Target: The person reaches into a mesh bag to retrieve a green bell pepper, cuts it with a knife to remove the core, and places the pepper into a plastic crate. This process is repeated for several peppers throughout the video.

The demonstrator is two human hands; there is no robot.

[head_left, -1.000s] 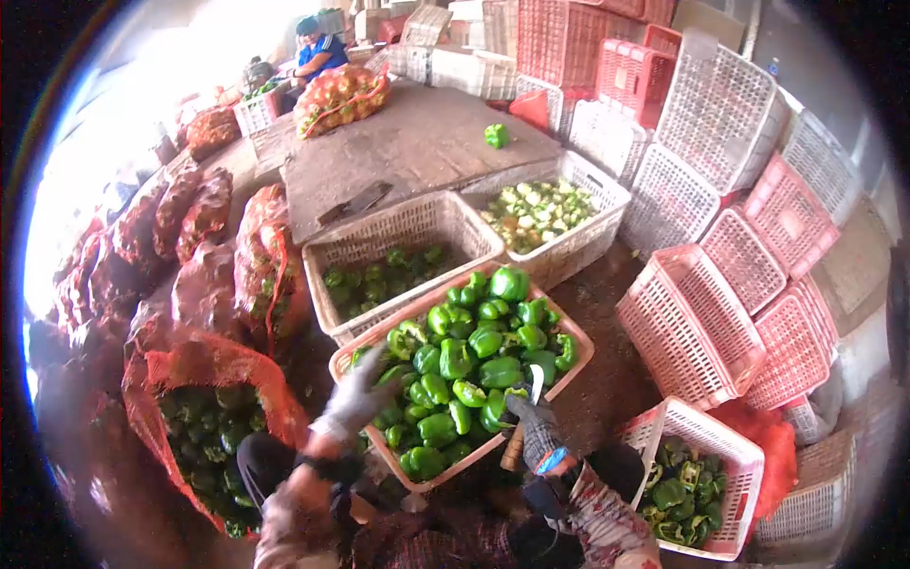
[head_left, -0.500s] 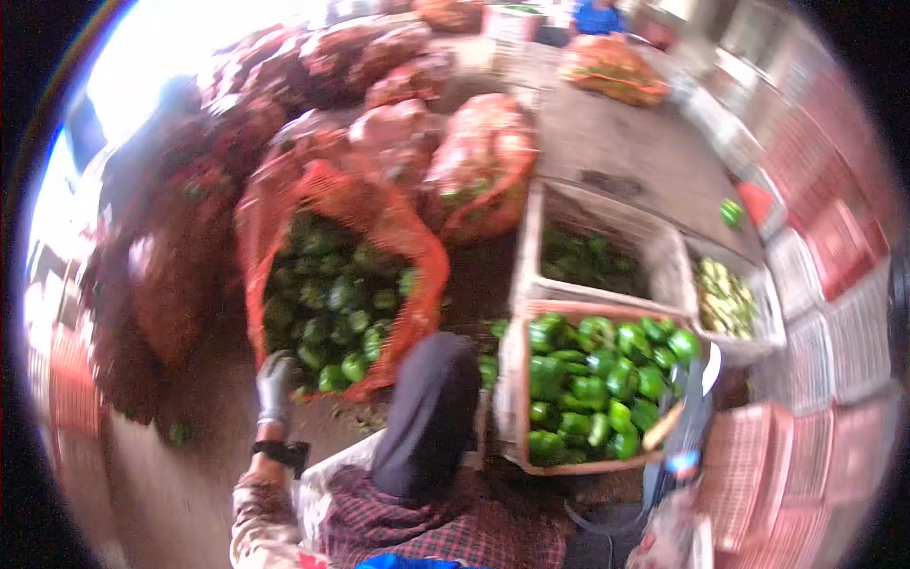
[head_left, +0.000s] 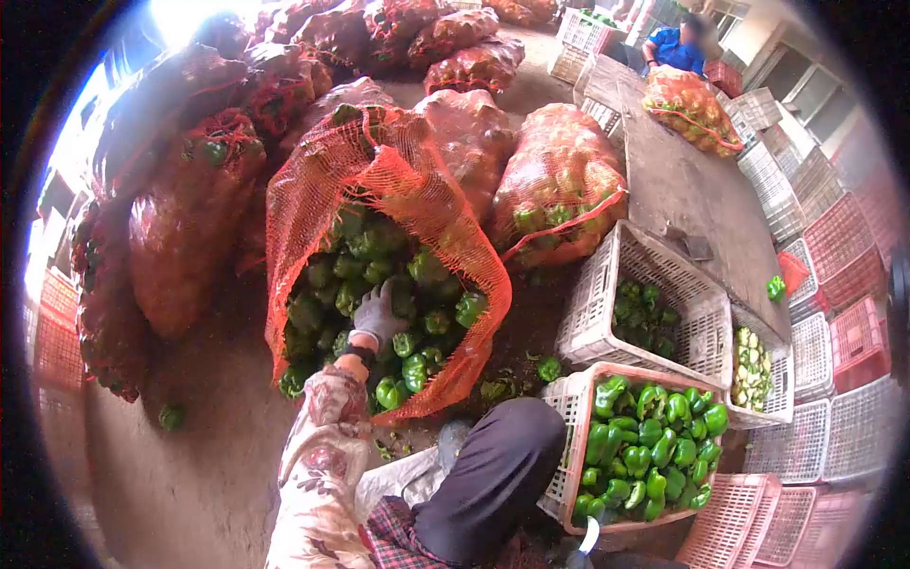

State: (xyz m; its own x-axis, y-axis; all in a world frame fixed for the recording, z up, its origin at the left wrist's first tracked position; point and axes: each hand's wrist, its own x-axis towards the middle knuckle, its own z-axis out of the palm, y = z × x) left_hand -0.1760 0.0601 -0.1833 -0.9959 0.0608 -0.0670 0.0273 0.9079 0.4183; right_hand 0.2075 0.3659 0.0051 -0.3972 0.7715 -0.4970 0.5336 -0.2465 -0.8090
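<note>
My left hand (head_left: 377, 318), in a grey glove, reaches into an open orange mesh sack (head_left: 488, 284) on the floor. Its fingers are spread over the green bell peppers (head_left: 417, 372) inside, and I see none lifted. At the bottom edge, only a sliver of my right hand (head_left: 576, 558) shows, by a pale curved blade (head_left: 591, 536) that looks like a knife; the fingers are mostly cut off. Just beyond the blade stands a crate (head_left: 580, 427), heaped with bright green bell peppers (head_left: 654, 450). My bent knee (head_left: 517, 446) lies between sack and crate.
Behind the full crate, a white crate (head_left: 592, 313) holds darker peppers, beside a smaller crate (head_left: 782, 379) of pale pieces. Full mesh sacks (head_left: 559, 171) crowd the back and left. Stacked crates (head_left: 796, 446) line the right. A person in blue (head_left: 673, 47) sits far back.
My left hand has gone from the sack's near left edge in among the peppers. My right hand and the blade have dropped from the crate's right side to its near side. The view has shifted.
</note>
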